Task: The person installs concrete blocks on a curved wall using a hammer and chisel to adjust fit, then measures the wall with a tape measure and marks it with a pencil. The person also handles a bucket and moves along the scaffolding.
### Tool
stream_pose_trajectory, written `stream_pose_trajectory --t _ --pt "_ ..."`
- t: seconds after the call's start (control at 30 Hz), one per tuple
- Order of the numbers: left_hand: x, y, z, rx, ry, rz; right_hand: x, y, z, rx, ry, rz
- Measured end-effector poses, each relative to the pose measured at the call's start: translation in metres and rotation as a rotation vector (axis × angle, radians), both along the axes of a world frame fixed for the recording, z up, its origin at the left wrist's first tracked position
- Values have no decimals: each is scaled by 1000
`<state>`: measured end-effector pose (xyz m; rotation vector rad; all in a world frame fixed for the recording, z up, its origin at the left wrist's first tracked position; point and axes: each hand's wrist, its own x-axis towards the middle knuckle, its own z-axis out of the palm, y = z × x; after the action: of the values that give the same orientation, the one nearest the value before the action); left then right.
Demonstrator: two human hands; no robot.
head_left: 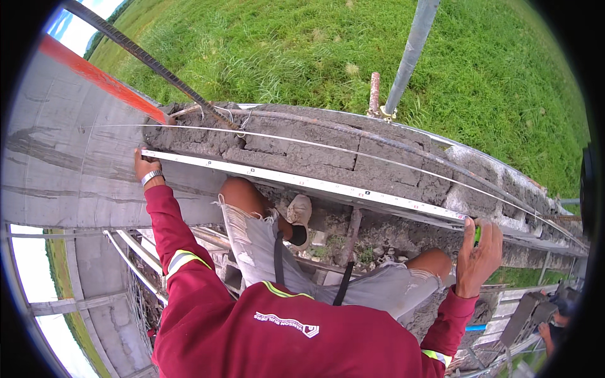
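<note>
A white tape measure blade [301, 183] with printed marks is stretched along the near top edge of a rough block wall [318, 151]. My left hand [146, 166], with a metal watch [151, 176] at the wrist, pinches the blade's left end beside the concrete column. At the other end my right hand [480, 257] is closed around something with a bright green part [477, 235], likely the tape's case; the fingers hide most of it. Between the blade and a rusty bar [334, 122] on the wall runs a thin white string [381, 158].
A smooth concrete column [69, 157] stands at left, near an orange pole [104, 79] and a slanting ribbed steel bar [148, 60]. A grey metal pipe [411, 57] rises beyond the wall. Rubble and boards lie below my knees. Another person's hand [546, 331] is near a grey block [529, 315].
</note>
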<state>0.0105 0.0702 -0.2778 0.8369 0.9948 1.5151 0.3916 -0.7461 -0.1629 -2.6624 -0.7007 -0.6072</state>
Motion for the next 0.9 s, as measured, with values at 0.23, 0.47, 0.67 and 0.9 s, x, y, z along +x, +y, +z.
stream_pose_trajectory --t 0.23,0.47,0.67,0.9 --pt "2 -8 -1 -92 -266 -131 -8 6 -28 130 -136 -94" --pt "0 -14 5 -115 -355 -173 -9 8 -39 154 -144 -146" --pt "5 -18 7 -171 -405 -122 -11 8 -35 146 -162 -141" --pt "6 -6 -8 -137 -418 -171 -13 7 -32 156 -92 -174"
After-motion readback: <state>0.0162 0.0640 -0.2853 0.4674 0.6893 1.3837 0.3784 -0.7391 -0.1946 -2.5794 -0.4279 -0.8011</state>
